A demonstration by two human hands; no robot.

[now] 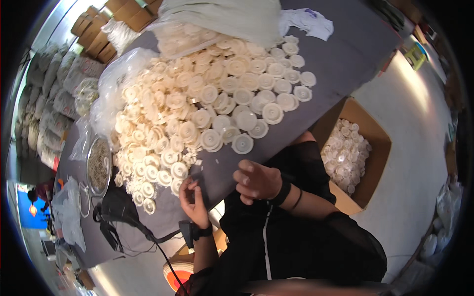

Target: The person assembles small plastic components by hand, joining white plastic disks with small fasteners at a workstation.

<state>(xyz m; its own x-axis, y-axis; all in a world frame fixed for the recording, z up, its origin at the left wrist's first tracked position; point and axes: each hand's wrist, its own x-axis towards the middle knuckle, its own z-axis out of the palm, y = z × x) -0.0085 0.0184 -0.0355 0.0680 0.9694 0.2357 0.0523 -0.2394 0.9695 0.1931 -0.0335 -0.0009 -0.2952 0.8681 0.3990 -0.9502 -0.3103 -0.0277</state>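
A big heap of round, cream and translucent plastic discs [187, 98] with raised centres covers much of the grey table. My left hand [194, 203] is at the table's near edge, beside the lowest discs of the heap. Its thumb and fingers are bent and apart, with nothing visible between them. To its right, my right hand [257, 182] hovers near the table edge, below a translucent disc [242, 143]. Its fingers are loosely curled with gaps between them, and I see nothing held; the palm is hidden. Both wrists wear dark bands.
A cardboard box [377, 172] of similar discs stands on the floor to the right. Left of the heap are a metal bowl [91, 167] of small pieces and a black headset-like device [118, 212] with a cable. Plastic sacks and a white cloth [308, 23] lie at the back.
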